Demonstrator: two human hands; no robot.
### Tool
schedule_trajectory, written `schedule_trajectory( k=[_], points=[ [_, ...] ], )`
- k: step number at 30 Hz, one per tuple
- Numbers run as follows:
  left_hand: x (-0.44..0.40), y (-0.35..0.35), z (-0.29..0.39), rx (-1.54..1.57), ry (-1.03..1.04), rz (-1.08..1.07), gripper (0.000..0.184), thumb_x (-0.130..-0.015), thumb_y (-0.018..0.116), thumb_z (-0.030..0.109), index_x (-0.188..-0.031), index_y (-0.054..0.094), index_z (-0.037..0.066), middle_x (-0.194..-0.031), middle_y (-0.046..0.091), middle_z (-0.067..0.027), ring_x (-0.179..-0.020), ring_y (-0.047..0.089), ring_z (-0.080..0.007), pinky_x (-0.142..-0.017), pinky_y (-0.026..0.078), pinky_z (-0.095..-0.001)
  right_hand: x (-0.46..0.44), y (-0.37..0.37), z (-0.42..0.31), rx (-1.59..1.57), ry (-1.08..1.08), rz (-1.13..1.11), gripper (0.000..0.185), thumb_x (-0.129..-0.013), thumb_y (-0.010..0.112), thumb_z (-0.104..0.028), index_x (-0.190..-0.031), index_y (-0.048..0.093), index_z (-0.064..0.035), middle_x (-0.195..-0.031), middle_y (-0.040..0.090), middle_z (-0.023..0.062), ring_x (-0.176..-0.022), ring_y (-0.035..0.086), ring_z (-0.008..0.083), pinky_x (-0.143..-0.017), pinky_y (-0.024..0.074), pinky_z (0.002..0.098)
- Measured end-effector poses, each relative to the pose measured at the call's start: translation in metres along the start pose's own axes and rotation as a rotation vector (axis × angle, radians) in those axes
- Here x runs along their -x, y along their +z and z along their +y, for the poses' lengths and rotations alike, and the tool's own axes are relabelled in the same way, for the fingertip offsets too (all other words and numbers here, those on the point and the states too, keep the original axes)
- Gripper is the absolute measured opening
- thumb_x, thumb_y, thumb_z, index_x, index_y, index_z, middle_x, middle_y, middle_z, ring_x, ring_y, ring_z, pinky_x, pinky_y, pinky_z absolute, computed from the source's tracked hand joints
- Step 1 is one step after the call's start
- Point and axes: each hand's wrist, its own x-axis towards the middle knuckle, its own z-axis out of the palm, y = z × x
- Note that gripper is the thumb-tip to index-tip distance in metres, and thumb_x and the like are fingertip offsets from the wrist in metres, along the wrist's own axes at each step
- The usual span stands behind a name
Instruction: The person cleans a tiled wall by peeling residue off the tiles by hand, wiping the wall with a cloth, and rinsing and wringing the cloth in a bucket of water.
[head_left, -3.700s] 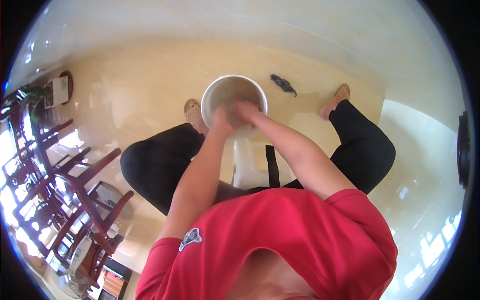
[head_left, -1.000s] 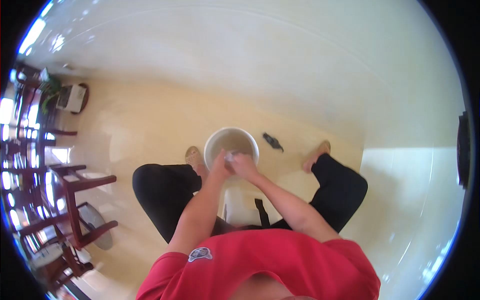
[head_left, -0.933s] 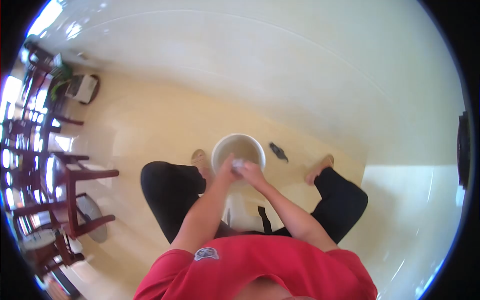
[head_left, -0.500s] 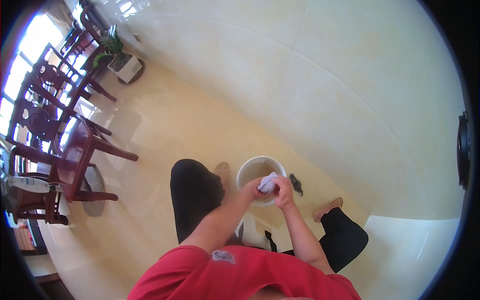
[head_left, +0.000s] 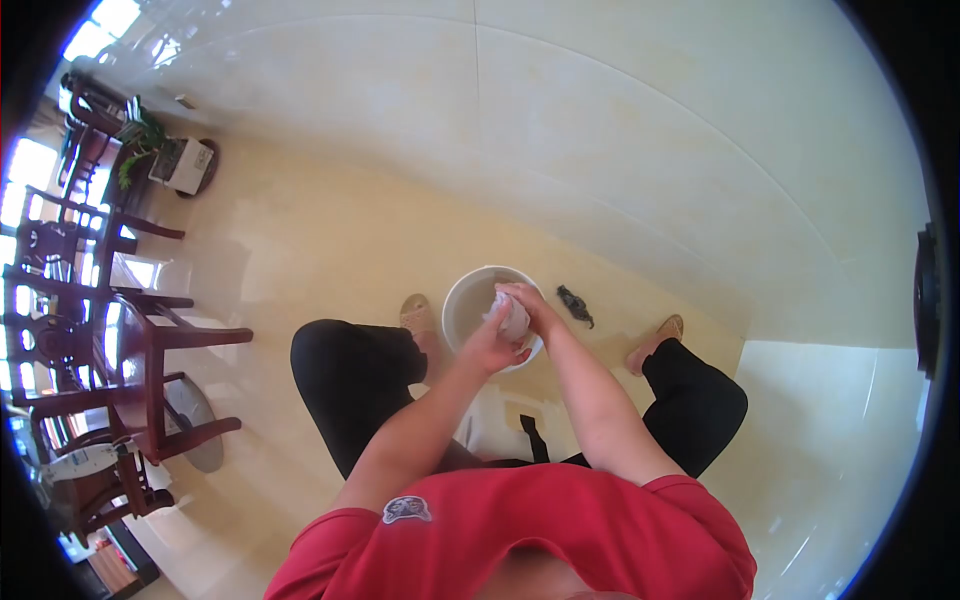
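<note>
Between my two hands, over a white bucket [head_left: 455, 318], is a bunched pale lavender cloth [head_left: 513, 321]. My left hand [head_left: 490, 345] grips it from the lower left, with the fingertips curled near the bucket's rim. From the upper right, my right hand [head_left: 530, 301] is wrapped round the other side of the cloth. Murky water shows inside the bucket. A small dark crumpled item [head_left: 574, 305] lies on the floor just right of the bucket.
Dark red wooden chairs [head_left: 155, 370] stand on the left. Behind them is a plant in a white pot [head_left: 184, 166]. My sandalled feet [head_left: 418, 318] flank the bucket. A pale tiled wall [head_left: 600, 130] rises beyond the floor.
The cloth, earlier down in the bucket with both hands, is now above it, in my hands. My grip has turned since the last frame, my right hand now higher. The camera view has also shifted.
</note>
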Motion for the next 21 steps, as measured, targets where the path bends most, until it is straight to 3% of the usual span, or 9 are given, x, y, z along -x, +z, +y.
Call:
schedule_trajectory(
  k=[2,5,7,9,10,12,15,18,21],
  points=[
    [-0.001,0.004,-0.006,0.048,0.028,-0.085,0.041,-0.074,0.069,0.043,-0.1,0.052,0.016,-0.096,0.052,-0.0036,-0.08,0.046,-0.0204,-0.073,0.045,-0.0399,-0.007,-0.002,0.019,-0.08,0.067,-0.022,0.034,-0.082,0.059,-0.037,-0.098,0.059,-0.0075,-0.092,0.061,0.0069,-0.078,0.058,0.0185,-0.068,0.0478,0.0322],
    [0.014,0.018,-0.006,0.189,0.028,-0.064,0.036,-0.075,0.067,0.034,-0.102,0.052,0.015,-0.093,0.053,-0.004,-0.075,0.046,-0.0191,-0.064,0.046,-0.0331,0.009,-0.003,0.037,-0.624,0.183,-0.117,0.034,-0.086,0.055,-0.038,-0.103,0.058,-0.009,-0.096,0.06,0.0061,-0.085,0.057,0.0189,-0.076,0.0473,0.0335],
    [0.027,0.034,-0.005,0.297,-0.014,-0.084,0.035,-0.077,0.065,0.031,-0.105,0.053,0.013,-0.092,0.055,-0.0042,-0.071,0.047,-0.019,-0.057,0.045,-0.0281,-0.01,-0.015,0.056,-0.85,-0.073,-0.568,0.038,-0.089,0.048,-0.042,-0.108,0.055,-0.0091,-0.102,0.059,0.0079,-0.092,0.057,0.02,-0.082,0.0477,0.0359],
    [0.032,0.038,-0.002,0.4,-0.061,-0.174,0.037,-0.078,0.062,0.031,-0.108,0.053,0.013,-0.093,0.056,-0.0043,-0.067,0.047,-0.0196,-0.05,0.043,-0.0234,0.027,0.019,0.032,-0.924,-0.09,-0.142,0.04,-0.088,0.047,-0.047,-0.102,0.059,-0.0104,-0.098,0.061,0.0093,-0.088,0.059,0.0239,-0.079,0.0498,0.0381],
    [0.028,0.034,0.0,0.454,-0.143,-0.39,0.038,-0.078,0.062,0.031,-0.109,0.053,0.013,-0.098,0.056,-0.0052,-0.079,0.049,-0.0219,-0.06,0.044,-0.0279,0.045,0.034,0.018,-0.923,-0.121,-0.011,0.041,-0.088,0.047,-0.048,-0.101,0.06,-0.0111,-0.099,0.061,0.01,-0.089,0.059,0.026,-0.079,0.0501,0.0394],
    [0.02,0.022,0.001,0.559,-0.297,-0.826,0.04,-0.077,0.061,0.032,-0.112,0.054,0.014,-0.109,0.057,-0.0071,-0.102,0.051,-0.0267,-0.08,0.048,-0.0371,0.066,0.047,0.002,-0.912,-0.235,-0.095,0.041,-0.088,0.048,-0.045,-0.111,0.055,-0.012,-0.11,0.057,0.0112,-0.1,0.055,0.0297,-0.085,0.0473,0.0417],
    [0.053,0.052,-0.002,0.328,0.061,-0.261,0.037,-0.079,0.058,0.032,-0.111,0.055,0.013,-0.105,0.057,-0.0068,-0.097,0.054,-0.0256,-0.071,0.052,-0.0323,0.075,0.051,-0.011,-1.045,-0.302,-0.28,0.05,-0.085,0.057,-0.031,-0.127,0.04,-0.0109,-0.121,0.049,0.0118,-0.111,0.049,0.0318,-0.092,0.0433,0.0431],
    [0.034,0.033,-0.005,0.349,0.159,-0.112,0.037,-0.083,0.055,0.03,-0.111,0.05,0.006,-0.098,0.056,-0.0094,-0.085,0.06,-0.027,-0.066,0.058,-0.0294,0.034,0.02,0.029,-0.799,-0.352,-0.462,0.056,-0.082,0.063,-0.028,-0.129,0.039,-0.0118,-0.121,0.048,0.0131,-0.111,0.049,0.0314,-0.092,0.043,0.0432],
    [0.009,-0.003,-0.005,0.666,-0.138,-0.193,0.032,-0.085,0.056,0.023,-0.107,0.049,0.001,-0.097,0.056,-0.0125,-0.081,0.061,-0.023,-0.062,0.057,-0.0244,0.014,0.001,0.048,-0.453,-0.319,-0.405,0.039,-0.084,0.061,-0.029,-0.116,0.048,-0.0118,-0.109,0.055,0.0128,-0.102,0.054,0.0298,-0.086,0.0467,0.0422]
  ],
)
